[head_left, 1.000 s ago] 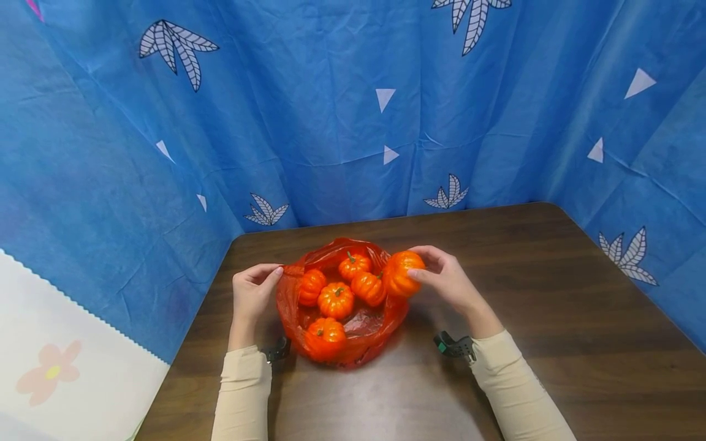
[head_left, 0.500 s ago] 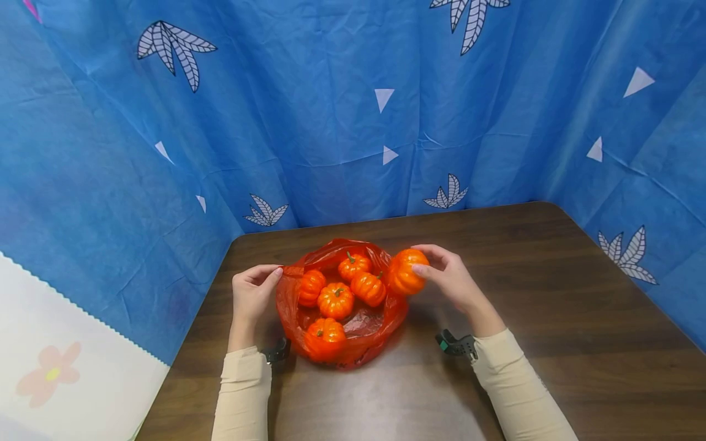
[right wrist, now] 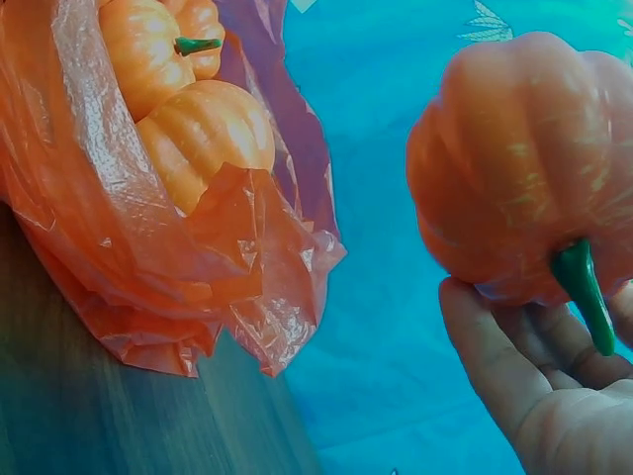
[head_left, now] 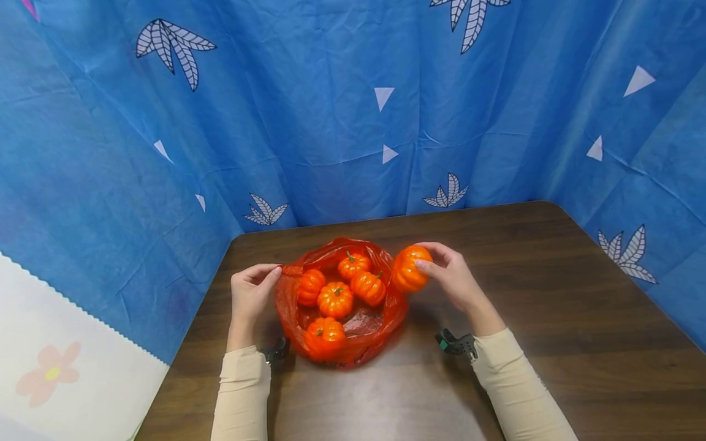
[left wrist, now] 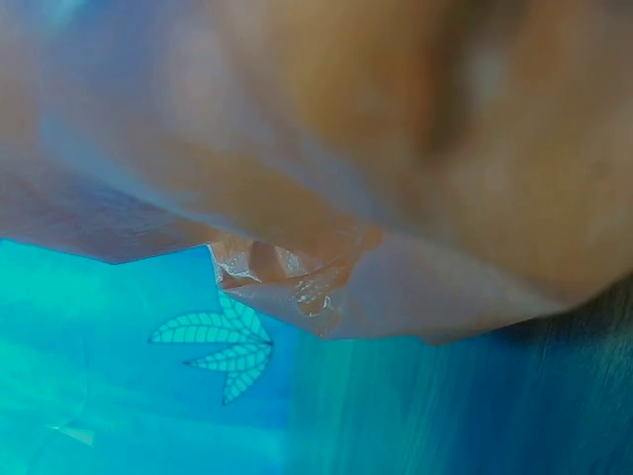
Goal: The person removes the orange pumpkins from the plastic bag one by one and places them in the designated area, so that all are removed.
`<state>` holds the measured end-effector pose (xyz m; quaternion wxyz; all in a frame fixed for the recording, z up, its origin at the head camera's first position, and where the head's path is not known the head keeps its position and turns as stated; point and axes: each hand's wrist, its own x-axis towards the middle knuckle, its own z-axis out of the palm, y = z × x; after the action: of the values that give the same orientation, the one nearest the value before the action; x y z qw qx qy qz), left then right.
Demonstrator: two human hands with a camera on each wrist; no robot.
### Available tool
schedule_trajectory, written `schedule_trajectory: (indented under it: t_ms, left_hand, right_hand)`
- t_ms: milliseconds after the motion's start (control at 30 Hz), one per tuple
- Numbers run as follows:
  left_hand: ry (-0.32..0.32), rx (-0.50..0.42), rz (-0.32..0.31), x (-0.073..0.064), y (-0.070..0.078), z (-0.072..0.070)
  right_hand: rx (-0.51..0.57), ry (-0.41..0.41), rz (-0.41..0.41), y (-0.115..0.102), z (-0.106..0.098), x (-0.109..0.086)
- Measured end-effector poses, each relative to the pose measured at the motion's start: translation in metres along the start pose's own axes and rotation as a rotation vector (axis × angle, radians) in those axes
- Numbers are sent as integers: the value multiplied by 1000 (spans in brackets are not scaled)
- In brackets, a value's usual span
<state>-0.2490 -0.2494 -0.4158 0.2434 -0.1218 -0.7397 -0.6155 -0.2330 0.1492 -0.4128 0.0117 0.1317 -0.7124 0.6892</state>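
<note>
A red plastic bag stands with its mouth spread on the table, and several small orange pumpkins lie inside. My left hand pinches the bag's left rim between thumb and fingers. Just beyond the right rim, my right hand grips one more pumpkin from its right side. In the right wrist view this pumpkin shows a green stem pointing toward the palm, apart from the bag. Blurred bag film fills much of the left wrist view, where the left fingers cannot be made out.
The brown wooden table extends to the right and toward the front. Blue curtains with leaf prints hang behind it and at both sides. At the lower left is a white cloth with a flower print.
The pumpkin in my right hand has moved slightly right and up, away from the bag's rim. My left hand and the pumpkins inside the bag have stayed about where they were.
</note>
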Motion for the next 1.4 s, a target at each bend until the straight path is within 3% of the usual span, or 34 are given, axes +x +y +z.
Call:
schedule_trajectory:
  t_ms: [300,1400]
  left_hand:
    - [1,-14,-3,0,5,1]
    - [-10,-10,9,0,1,0]
  right_hand:
    - [18,23,42,0,0,0]
    - [-7,48,2,6,-2,2]
